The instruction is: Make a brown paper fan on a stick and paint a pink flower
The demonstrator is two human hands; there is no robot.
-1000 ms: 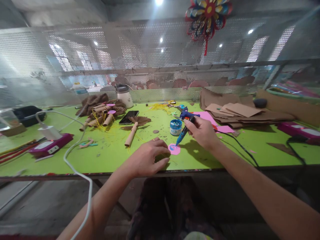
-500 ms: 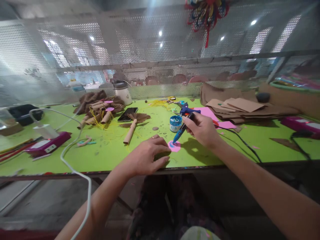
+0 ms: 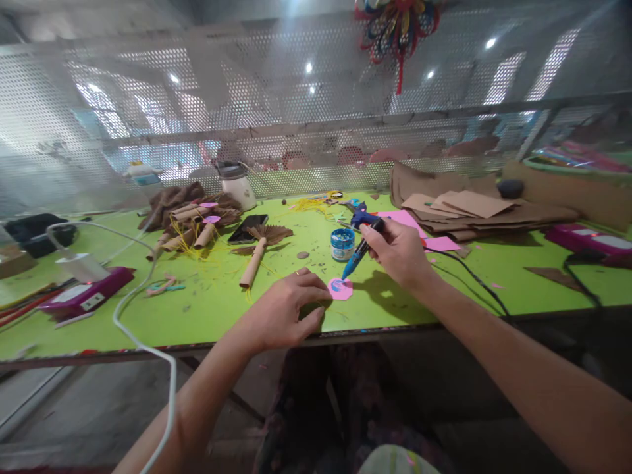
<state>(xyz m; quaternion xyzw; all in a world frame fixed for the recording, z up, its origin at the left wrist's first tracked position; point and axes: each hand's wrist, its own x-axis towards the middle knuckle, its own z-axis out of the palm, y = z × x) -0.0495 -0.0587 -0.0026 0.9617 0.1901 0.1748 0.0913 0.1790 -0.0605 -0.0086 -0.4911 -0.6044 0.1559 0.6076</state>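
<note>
pink paper piece (image 3: 340, 289), lying flat on the green tabletop (image 3: 217, 306) near its front edge, between the two hands: what could spoil it?

slipping, i'd say. the left hand (image 3: 291, 306) is loosely open, thumb apart from the bent fingers, gripping nothing. its fingertips are at the paper's left edge, touching or nearly so, and i can't tell whether they press. a light piece like that could skid or turn under a stroke.

and the right hand (image 3: 399, 253)?

closed round a blue marker (image 3: 363, 249), pinched between thumb and fingers, the coloured end slanting down to the paper. blue strokes show in the middle of the piece. i can't tell whether the tip is touching or just above.

so smudging is a worry too?

probably. if the blue is wet, a fingertip sliding inward from the edge could smear it. pressing hard might tear it too.

what about the blue jar (image 3: 342, 247)?

it stands upright just beyond the paper, right beside the marker's shaft, and looks open. a wide swing of the marker could knock it, and anything loose inside might spill onto the pink.

anything on the left?

the white cable (image 3: 133, 339) passes by the left forearm (image 3: 212, 382). an abrupt pull of that arm could snag it and drag the charger (image 3: 81, 266).
</note>
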